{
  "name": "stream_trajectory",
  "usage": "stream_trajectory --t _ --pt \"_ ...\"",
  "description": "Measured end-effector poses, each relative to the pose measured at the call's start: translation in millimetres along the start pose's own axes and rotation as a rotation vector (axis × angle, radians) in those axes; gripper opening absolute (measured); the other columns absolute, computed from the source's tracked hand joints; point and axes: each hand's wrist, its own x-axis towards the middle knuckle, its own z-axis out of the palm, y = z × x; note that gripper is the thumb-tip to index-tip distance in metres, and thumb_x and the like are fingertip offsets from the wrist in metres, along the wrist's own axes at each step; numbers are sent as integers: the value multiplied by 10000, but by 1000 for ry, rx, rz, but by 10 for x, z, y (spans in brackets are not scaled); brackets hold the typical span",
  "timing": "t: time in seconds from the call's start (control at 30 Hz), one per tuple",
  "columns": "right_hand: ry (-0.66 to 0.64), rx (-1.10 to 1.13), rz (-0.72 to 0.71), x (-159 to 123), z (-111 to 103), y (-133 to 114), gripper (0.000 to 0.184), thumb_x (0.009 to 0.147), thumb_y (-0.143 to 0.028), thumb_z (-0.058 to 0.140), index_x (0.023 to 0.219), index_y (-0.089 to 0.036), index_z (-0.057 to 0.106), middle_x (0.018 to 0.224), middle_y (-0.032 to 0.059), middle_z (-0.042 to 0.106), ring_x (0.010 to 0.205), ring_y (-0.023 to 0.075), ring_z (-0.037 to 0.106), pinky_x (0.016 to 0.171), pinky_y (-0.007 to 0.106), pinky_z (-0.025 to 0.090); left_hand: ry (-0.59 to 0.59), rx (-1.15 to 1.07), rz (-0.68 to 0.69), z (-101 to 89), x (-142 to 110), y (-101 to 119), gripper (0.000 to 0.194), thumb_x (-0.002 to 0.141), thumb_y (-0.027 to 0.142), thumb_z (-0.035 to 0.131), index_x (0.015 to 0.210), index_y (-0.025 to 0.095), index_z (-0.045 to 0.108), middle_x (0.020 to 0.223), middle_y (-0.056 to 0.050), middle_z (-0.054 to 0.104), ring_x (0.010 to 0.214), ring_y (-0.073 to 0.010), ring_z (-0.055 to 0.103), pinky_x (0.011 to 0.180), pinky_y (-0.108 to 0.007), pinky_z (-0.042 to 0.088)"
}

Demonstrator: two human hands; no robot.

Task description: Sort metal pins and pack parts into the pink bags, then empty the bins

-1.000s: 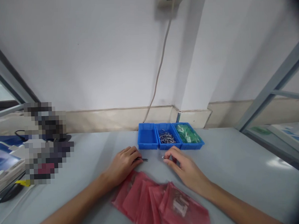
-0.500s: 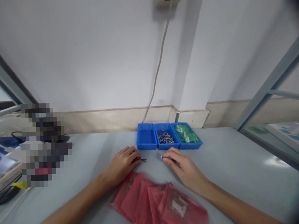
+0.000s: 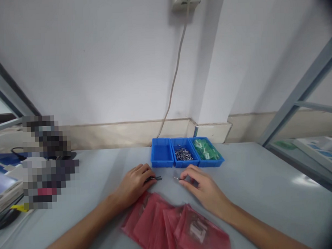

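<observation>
My left hand (image 3: 137, 183) rests on the table, its fingers closed around thin dark metal pins (image 3: 158, 178) whose ends stick out past the fingertips. Across a short gap, my right hand (image 3: 202, 185) pinches one thin metal pin (image 3: 176, 178) between thumb and forefinger, pointing left. Just beyond the hands, a blue bin (image 3: 183, 163) holds a heap of similar shiny metal pins (image 3: 183, 153). Below and between my forearms lie several red translucent bags (image 3: 161, 226), fanned out and overlapping; the rightmost has small pale and metal pieces inside.
Left of the pin bin stands an empty blue bin (image 3: 162, 163); on its right, another blue bin (image 3: 212, 163) contains green packets (image 3: 206, 149). A cable (image 3: 177, 62) runs down the wall behind. Electronic gear and cables crowd the left side, partly pixelated.
The pin in my right fingertips now shows more clearly and points left. The pins in my left hand have shifted slightly; both hands stay nearly in place.
</observation>
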Motion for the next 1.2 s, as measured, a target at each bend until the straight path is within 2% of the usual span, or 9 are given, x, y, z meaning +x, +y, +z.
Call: stream_trajectory --t 0.17,0.27,0.4,0.53,0.67,0.8,0.9,1.03,1.2 --pt "10 82 42 18 3 -15 234 1099 -389 528 1008 -250 692 985 31 637 902 203 626 679 285 442 -15 3 -14 -5 -3 8 180 1090 323 567 1070 198 694 1077 -66 669 995 -232 642 903 -376 546" --pt "23 155 32 49 17 27 273 1098 -411 527 983 -244 710 958 30 655 893 203 635 726 293 458 -19 10 -11 -9 -3 5 170 1089 317 568 1075 200 691 1086 -65 671 999 -232 645 898 -374 544" --pt "51 190 17 87 27 68 225 1080 -379 559 996 -248 721 992 33 695 934 212 651 813 313 473 -14 12 -3 -21 -7 -11 178 1094 337 559 1091 213 687 1084 -57 673 992 -225 650 892 -364 539" --pt "71 134 50 70 15 53 108 1021 -332 654 964 -248 693 976 17 672 864 196 618 767 305 467 -4 37 11 -36 -12 -25 198 1090 367 568 1096 213 692 1077 -60 681 988 -226 662 886 -365 538" --pt "63 99 69 20 -14 8 85 1004 -296 678 939 -243 665 959 2 623 786 169 578 715 291 454 2 40 18 -32 -18 -40 212 1090 383 567 1100 213 694 1067 -60 686 987 -225 673 885 -361 539" --pt "39 108 46 2 -32 -27 121 1046 -335 627 976 -247 671 980 13 615 829 176 594 681 282 448 -8 42 31 -14 -26 -51 218 1107 363 531 1078 209 681 1054 -53 685 965 -218 669 864 -349 529" --pt "42 140 27 16 -20 -13 243 1090 -392 546 953 -238 677 930 21 617 843 189 594 682 289 443 -17 41 39 -12 -24 -49 235 1121 355 497 1079 208 676 1052 -52 687 954 -212 670 852 -339 525" --pt "32 240 65 32 2 35 357 1119 -434 464 893 -224 645 885 16 615 725 165 564 658 288 460 -10 4 55 0 -22 -57 247 1125 355 485 1079 215 684 1042 -49 687 945 -206 667 849 -331 530" --pt "74 165 22 7 -22 2 267 1110 -382 503 959 -234 666 945 33 637 833 189 602 685 291 473 -12 -45 77 41 -43 -98 225 1125 331 488 1145 232 689 1104 -53 693 1006 -203 668 912 -334 540"
